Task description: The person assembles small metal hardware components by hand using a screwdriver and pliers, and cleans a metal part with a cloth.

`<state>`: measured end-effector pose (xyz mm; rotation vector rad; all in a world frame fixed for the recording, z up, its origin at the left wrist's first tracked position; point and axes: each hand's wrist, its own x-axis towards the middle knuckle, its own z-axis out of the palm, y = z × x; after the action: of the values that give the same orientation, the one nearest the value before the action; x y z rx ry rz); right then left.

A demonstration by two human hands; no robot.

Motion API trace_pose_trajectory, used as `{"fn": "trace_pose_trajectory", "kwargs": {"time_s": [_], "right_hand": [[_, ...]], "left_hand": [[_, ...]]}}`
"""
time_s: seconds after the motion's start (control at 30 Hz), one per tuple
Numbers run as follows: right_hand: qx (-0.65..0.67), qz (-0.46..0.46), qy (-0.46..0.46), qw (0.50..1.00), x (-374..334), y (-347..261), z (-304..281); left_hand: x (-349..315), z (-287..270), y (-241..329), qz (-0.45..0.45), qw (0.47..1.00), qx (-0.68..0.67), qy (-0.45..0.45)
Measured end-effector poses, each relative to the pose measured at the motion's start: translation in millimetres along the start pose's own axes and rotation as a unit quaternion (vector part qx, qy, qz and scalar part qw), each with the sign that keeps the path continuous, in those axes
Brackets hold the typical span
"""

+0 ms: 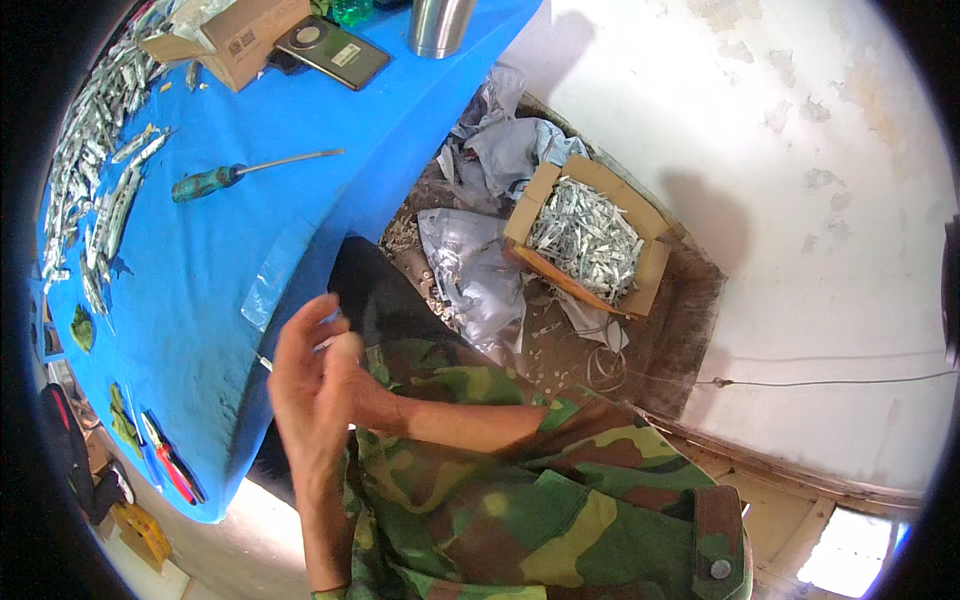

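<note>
My left hand (308,385) is raised at the near edge of the blue-covered table (220,260), fingers curled, somewhat smeared by motion. My right hand (372,402) crosses in from the right and meets it, its fingers mostly hidden behind the left hand. A thin white piece (264,363) sticks out beside the left hand; which hand grips it is not clear. On the cloth past my hands lie a clear plastic bag (264,290) and a screwdriver (205,184) with a teal handle. Long silvery strips (85,150) are heaped along the table's left side.
A cardboard box (655,275) full of silvery strips stands at the right, beside plastic bags (470,265) and a white wall (820,250). The table also bears red-handled pliers (175,470), a phone (345,60), a steel tumbler (440,25) and an open carton (240,45).
</note>
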<state>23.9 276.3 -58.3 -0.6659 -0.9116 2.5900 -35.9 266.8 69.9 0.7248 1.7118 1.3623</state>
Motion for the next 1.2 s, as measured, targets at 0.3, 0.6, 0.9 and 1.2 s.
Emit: {"fn": "trace_pose_trajectory", "kwargs": {"time_s": [0.3,0.6,0.9,1.2], "right_hand": [[-0.035,0.085,-0.006,0.996,0,-22,9],[-0.057,0.062,-0.024,0.996,0,-16,15],[-0.113,0.012,-0.086,0.990,-4,-10,32],[0.047,-0.165,0.254,0.952,-2,-73,-29]], "left_hand": [[-41,-89,-59,0.013,0.966,0.056,0.253],[-75,-105,-99,-0.031,0.952,0.022,0.305],[-77,-110,-97,-0.021,0.963,0.005,0.267],[-78,-110,-100,-0.034,0.964,-0.008,0.263]]}}
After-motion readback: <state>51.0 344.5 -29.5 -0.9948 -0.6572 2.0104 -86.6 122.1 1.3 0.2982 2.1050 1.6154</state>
